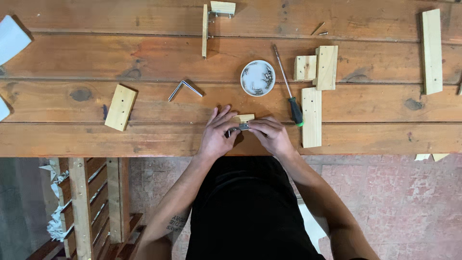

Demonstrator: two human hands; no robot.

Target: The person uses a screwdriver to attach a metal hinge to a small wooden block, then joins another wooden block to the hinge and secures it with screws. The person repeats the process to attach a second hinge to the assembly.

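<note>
My left hand (216, 132) and my right hand (270, 134) meet at the near edge of a wooden plank table (144, 62). Together they hold a small pale wood block (244, 118) with a grey metal bracket (239, 127) pressed against its near side. The left fingers rest on the block's left end; the right fingers pinch the bracket's right end. A screwdriver (288, 86) with a black and green handle lies just right of my right hand. A small white dish of screws (258, 78) sits behind the block.
A loose metal angle bracket (185, 88) lies to the left, and a wood block (121, 107) farther left. Several wood pieces (317, 72) lie at right, a long strip (432, 50) far right, and a bracketed assembly (211, 21) at the back. Two loose screws (320, 30) lie near it.
</note>
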